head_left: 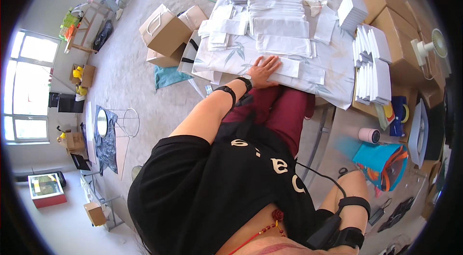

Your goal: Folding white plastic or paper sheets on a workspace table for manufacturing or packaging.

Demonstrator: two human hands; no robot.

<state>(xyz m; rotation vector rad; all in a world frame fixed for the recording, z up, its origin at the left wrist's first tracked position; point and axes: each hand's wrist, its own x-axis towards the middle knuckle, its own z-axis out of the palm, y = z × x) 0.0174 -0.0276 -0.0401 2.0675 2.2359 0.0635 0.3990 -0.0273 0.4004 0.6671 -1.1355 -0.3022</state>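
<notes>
My left hand (263,71) rests at the near edge of the table, fingers spread, on a flat white paper piece (290,68). Another white piece (313,75) lies just to its right. Beyond the fingers is a small pile of white folded pieces (284,45), and behind that a long overlapping stack (276,8). Smaller white pieces (226,26) are spread to the left of these. My right arm (354,192) is bent sharply at the lower right, its wrist band near the bottom edge; the right hand itself is out of the picture.
A patterned cloth (333,79) covers the table. White stacks (374,74) stand along its right side, beside cardboard boxes (398,38) and a small fan (430,45). Boxes (169,33) sit on the floor at left. A pink cup (369,135) and blue bag (374,156) are at right.
</notes>
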